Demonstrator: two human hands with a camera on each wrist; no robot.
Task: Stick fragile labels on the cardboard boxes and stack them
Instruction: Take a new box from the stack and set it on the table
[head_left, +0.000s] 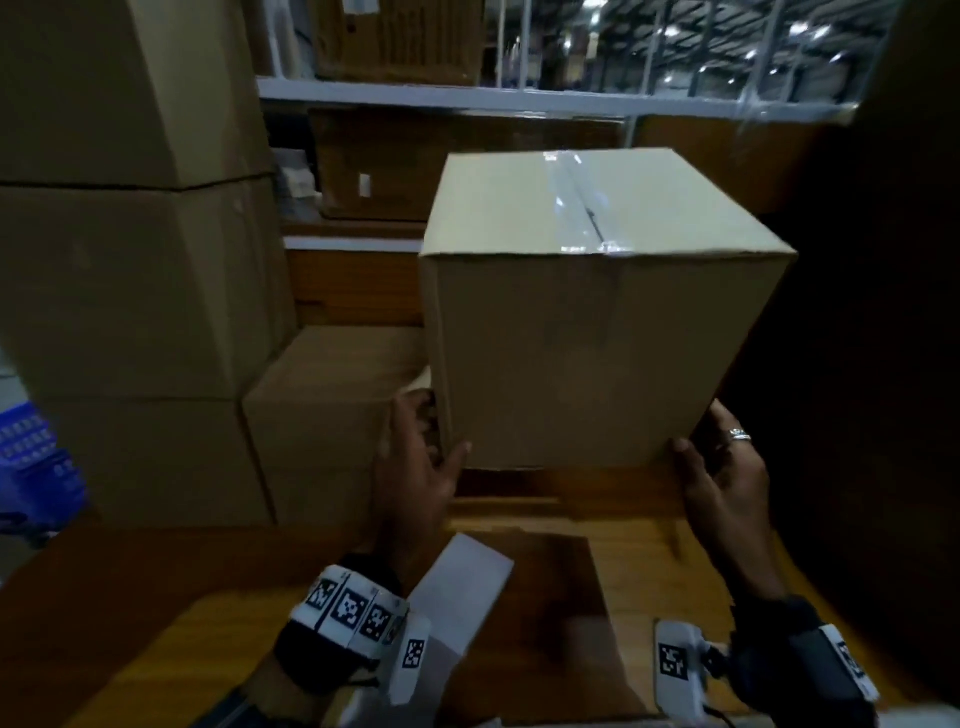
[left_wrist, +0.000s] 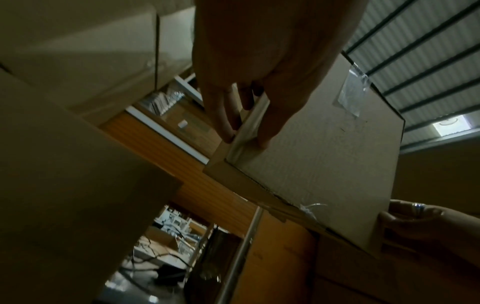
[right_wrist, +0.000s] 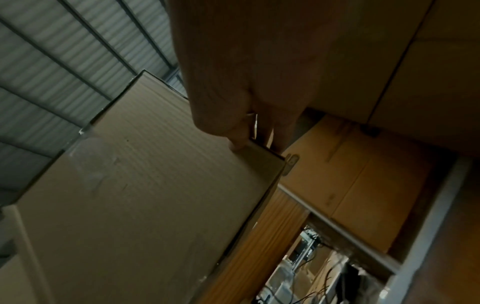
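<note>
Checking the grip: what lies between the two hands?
Head view: only the taped cardboard box sits between left hand and right hand, each holding a bottom corner.

A wooden table (head_left: 639, 566) carries a taped cardboard box (head_left: 587, 332) at twelve o'clock. A flat brown cardboard sheet (head_left: 540, 613) lies at six o'clock, a white paper (head_left: 462, 587) resting at its seven o'clock edge.
</note>
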